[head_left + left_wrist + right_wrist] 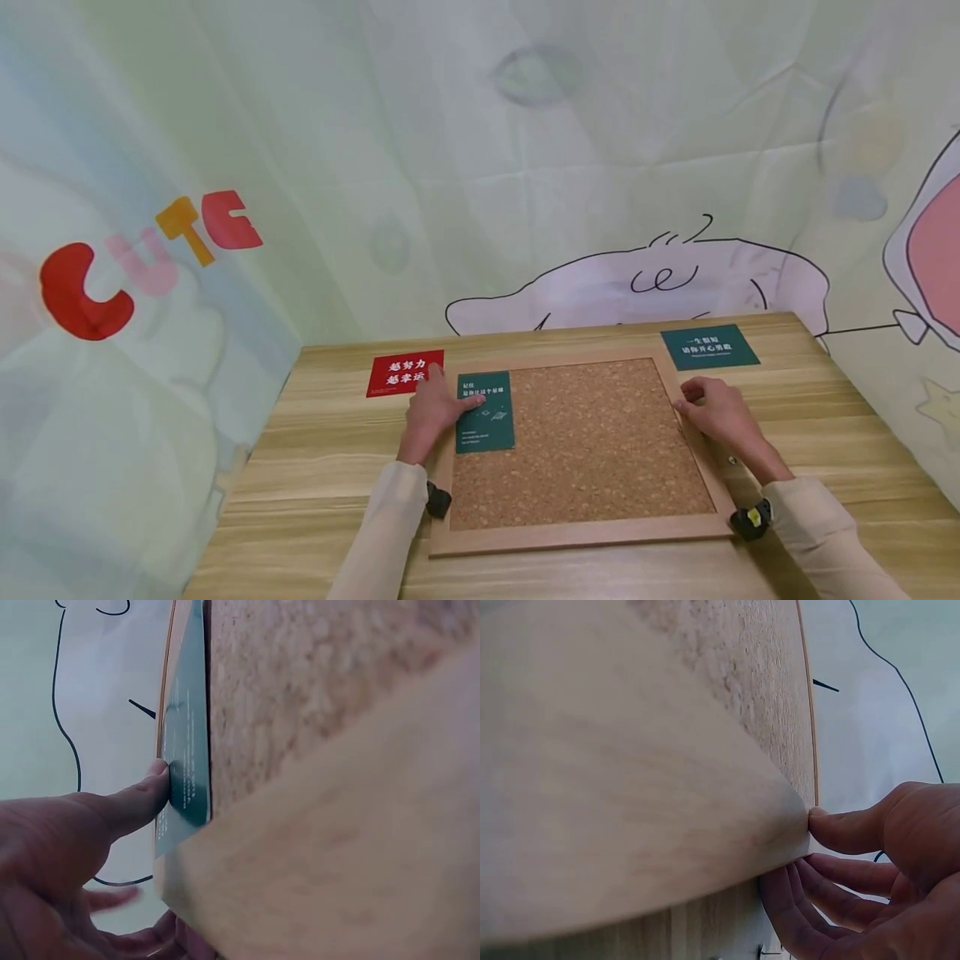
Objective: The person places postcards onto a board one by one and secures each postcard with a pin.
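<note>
Corkboard point(600, 450) lies face up on the worktop point(300, 467) within a wooden frame point(585, 536). Tall green card point(483, 437) occupies the cork's upper left corner, its long side along the inner edge, which presumably serves as a straight guide. Left hand point(432, 410): thumb rests on the card's face, apparently to prevent slipping; fingers stand apart from the thumb, outside the frame. One overlaps the red card point(390, 377) in the head view; whether it touches cannot be told. Right hand point(722, 417): thumb and curled fingers are clamped on the frame's right edge, a hold that would steady the board against sideways shift. The red card lies past the upper left corner, the wide green card point(708, 346) past the upper right. Both sit outside the frame, print facing the person, seemingly for easy reading and reach.
</note>
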`<state>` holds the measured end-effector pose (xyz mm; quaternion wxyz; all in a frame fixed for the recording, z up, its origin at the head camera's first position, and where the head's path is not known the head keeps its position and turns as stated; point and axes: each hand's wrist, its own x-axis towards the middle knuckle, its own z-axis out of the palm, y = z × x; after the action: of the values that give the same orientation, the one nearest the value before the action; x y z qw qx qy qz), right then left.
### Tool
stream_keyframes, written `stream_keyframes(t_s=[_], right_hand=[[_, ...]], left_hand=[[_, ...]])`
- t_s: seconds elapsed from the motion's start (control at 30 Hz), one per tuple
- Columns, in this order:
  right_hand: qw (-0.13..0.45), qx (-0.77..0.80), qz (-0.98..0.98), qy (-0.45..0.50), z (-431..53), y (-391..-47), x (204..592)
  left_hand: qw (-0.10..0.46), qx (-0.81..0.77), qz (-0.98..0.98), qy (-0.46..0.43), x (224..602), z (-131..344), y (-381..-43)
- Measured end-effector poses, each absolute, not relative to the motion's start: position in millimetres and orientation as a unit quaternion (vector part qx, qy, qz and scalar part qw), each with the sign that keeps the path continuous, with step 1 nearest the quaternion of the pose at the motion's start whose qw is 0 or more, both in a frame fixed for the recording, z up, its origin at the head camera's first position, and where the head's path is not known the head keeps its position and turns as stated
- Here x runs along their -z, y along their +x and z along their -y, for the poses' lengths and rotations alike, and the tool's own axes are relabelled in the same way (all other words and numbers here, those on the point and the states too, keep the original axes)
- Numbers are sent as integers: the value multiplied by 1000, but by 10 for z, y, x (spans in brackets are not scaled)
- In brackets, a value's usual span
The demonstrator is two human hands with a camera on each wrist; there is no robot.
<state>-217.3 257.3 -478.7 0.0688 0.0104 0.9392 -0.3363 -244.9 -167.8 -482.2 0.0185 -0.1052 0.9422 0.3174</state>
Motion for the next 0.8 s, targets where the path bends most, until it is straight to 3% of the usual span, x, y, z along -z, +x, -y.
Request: stream_keyframes(t_s=[0.8], right_hand=[[69,333,-940,-27,-2649,-2123,4721]], left_hand=[[23,-290,-954,-66,4818,1656,-2425]])
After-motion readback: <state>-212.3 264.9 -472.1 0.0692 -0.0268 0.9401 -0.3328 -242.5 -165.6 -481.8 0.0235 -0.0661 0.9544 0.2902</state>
